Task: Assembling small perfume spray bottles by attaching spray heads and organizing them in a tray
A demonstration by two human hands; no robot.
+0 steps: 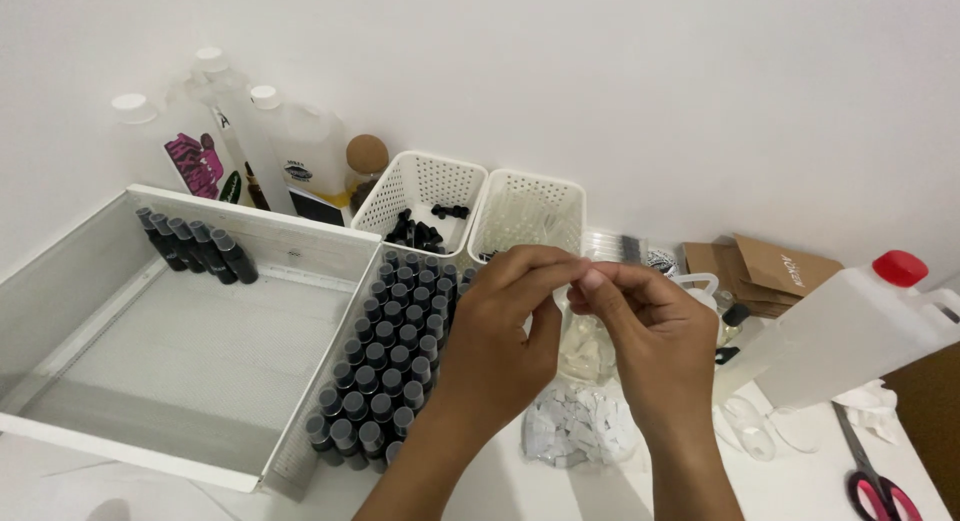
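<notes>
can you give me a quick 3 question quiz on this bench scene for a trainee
1. True or false: the left hand and right hand meet fingertip to fingertip above the table.
2. Which colour is the cap of the tilted white jug at right? A) red B) blue C) green
3. Fill in: the scissors at the lower right have ___ handles.

Key: 1 true; 2 A; 3 pink. What the fingertips pinch is too small to tell. Rows of dark-capped vials stand left of the hands, beside the white tray.
</notes>
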